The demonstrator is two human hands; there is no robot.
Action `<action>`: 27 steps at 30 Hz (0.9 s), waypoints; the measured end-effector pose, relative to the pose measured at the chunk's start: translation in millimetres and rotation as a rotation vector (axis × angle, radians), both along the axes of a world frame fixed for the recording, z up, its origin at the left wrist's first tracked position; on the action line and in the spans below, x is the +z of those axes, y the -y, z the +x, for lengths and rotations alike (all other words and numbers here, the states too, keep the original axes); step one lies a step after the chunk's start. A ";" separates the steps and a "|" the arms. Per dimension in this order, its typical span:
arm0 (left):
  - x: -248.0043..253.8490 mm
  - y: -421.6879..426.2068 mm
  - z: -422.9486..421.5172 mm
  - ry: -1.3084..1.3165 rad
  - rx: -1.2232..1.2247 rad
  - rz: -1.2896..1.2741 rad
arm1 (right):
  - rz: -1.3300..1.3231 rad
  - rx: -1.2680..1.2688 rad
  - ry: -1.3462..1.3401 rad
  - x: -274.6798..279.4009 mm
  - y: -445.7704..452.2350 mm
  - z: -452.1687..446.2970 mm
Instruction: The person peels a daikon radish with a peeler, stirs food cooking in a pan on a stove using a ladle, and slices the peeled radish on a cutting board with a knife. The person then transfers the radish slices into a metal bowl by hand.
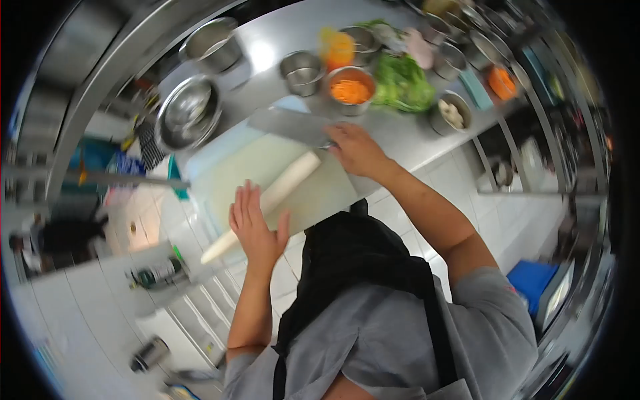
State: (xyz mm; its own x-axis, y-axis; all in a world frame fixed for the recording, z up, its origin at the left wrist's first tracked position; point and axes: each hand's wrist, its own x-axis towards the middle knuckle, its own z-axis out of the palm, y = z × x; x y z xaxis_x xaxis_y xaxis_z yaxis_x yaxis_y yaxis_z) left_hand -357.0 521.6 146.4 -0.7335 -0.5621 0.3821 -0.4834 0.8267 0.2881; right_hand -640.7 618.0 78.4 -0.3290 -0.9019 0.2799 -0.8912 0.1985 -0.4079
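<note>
A long white daikon radish (291, 179) lies slantwise across the pale cutting board (327, 193), its thin end sticking out past the board's edge. My left hand (257, 230) rests over the middle of the radish, fingers stretched out flat and thumb apart. In my right hand (358, 148), closed around the handle, is a cleaver (290, 127). Its broad blade points left, above the board's far side and beyond the thick end of the radish, apart from it. My right fingers hide most of the handle.
Behind the board stand a metal pot of shredded carrot (351, 91), a metal pot (302, 72), an orange container (339, 50) and leafy greens (404, 83). A large metal bowl (189, 112) is at left. A pot with white pieces (451, 112) sits near the counter's right edge.
</note>
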 end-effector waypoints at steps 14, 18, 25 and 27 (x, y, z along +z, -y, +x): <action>9.9 -134.0 -188.2 0.032 -0.705 0.407 | -0.524 -0.783 0.476 25.6 -314.8 -81.5; -19.2 -236.6 -325.7 0.145 -1.161 0.493 | -0.407 -1.101 0.622 -49.7 -406.5 -188.4; -111.6 -326.5 -540.5 0.304 -1.093 -0.015 | -0.145 -1.099 0.757 -230.2 -476.2 -340.6; -129.4 -329.6 -571.6 0.316 -0.892 -0.100 | -0.189 -1.113 0.803 -268.0 -465.3 -362.1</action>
